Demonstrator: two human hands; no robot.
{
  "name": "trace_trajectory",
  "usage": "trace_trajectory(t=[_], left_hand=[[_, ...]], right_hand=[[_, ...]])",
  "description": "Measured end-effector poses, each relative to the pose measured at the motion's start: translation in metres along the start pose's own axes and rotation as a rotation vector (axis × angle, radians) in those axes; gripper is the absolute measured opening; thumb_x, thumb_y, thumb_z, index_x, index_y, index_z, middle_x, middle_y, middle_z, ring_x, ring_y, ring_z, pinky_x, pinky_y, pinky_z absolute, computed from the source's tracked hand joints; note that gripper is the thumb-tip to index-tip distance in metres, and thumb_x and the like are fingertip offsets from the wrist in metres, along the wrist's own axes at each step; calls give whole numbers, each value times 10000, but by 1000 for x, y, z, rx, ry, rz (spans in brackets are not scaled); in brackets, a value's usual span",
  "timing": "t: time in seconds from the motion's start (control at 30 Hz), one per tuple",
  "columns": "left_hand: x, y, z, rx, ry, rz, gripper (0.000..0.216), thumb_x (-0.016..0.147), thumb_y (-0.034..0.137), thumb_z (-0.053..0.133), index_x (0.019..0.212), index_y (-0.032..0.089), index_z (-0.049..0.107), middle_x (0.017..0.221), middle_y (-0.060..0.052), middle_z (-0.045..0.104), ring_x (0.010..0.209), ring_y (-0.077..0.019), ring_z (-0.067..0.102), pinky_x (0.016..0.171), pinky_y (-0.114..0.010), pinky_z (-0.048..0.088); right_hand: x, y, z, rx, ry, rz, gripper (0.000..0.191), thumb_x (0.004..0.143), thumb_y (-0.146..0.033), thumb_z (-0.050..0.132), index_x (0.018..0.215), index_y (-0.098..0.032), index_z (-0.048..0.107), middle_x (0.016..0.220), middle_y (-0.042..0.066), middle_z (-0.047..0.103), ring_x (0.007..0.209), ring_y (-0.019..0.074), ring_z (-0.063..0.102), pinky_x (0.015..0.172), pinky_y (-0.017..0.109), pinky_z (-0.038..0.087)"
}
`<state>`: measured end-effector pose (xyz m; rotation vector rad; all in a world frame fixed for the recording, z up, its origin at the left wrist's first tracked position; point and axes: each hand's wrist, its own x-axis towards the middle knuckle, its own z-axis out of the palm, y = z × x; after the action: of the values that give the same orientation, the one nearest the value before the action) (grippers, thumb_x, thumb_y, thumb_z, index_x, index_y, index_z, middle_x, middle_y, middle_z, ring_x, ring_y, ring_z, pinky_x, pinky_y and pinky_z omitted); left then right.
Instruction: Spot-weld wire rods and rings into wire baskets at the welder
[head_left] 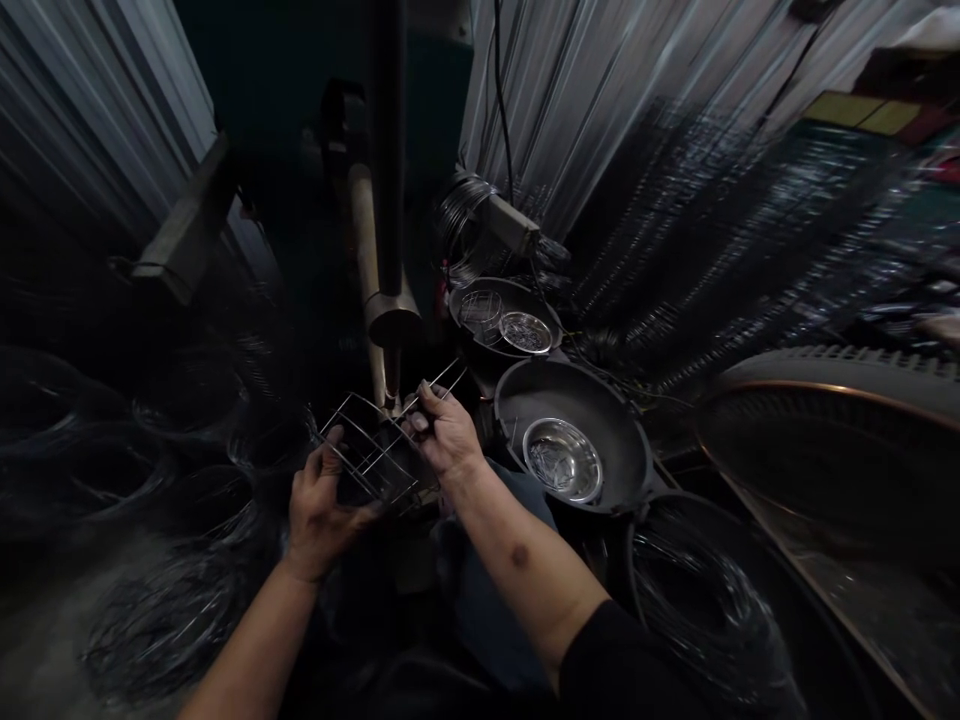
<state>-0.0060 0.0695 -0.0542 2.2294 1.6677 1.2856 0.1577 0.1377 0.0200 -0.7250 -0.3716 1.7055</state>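
A wire frame (373, 455) of thin metal rods is held in front of me, tilted, under a machine's pale metal arm (362, 225). My left hand (319, 515) is closed on the frame's left side, thumb at its edge. My right hand (448, 432) pinches the rods on the right side. Two rod ends jut past its fingers; I cannot tell whether they belong to the frame. Close to the right fingertips is the coppery tip (391, 385) of the machine's vertical post (388, 150). Contact between tip and rods is unclear.
On the right, a dark basin (517, 400) carries a shiny metal bowl (562, 460) with small metal pieces. Behind it, another basin (465, 338) contains a smaller dish (525, 332) and wire pieces. Wire coils (172, 610) lie at left. A large round fan-like guard (825, 390) stands at right.
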Motion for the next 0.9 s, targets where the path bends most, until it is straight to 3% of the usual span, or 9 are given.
trace_trajectory(t=[0.2,0.5,0.9], left_hand=[[12,-8,2,18,-5,10,1005,648,559,719,1456,188,251,1270,-167,512,1114,-320,543,929,-438,454],[22,-16,10,31,-11,-31,998,629,564,728,1442,181,295,1235,-169,533,1032,-307,590,874,-437,490],[29,-10,6,33,-28,-72,1018,581,621,733,1418,198,337,1217,-141,540,1018,-310,602,877,-437,503]], right_hand=[[13,-2,2,9,-17,-16,233,773,-230,679,757,-194,449,540,-81,507,381,29,332,430,175,384],[26,-5,3,29,11,-10,241,771,-219,681,737,-193,444,496,-103,470,379,38,342,469,197,451],[29,-3,2,47,16,-23,258,778,-233,686,712,-189,440,486,-103,448,376,30,317,435,164,382]])
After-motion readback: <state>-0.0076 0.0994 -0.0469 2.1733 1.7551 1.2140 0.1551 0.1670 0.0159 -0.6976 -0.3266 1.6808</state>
